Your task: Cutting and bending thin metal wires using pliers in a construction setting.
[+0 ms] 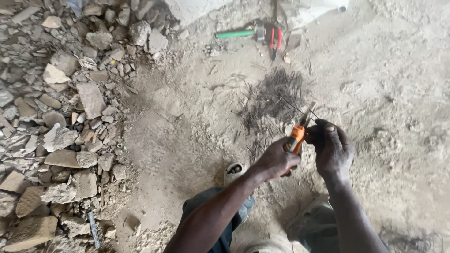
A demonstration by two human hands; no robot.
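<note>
Pliers' handles [294, 140] hidden within left fingers [281, 157]

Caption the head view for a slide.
Left hand grips orange-handled pliers, right hand holds thin wire, above cut wire pieces.

My hands [304, 150] hold pliers [298, 133] over the ground; cut wire pile [274, 96] lies just beyond, tools [262, 33] farther back, rubble [61, 117] left.
</note>
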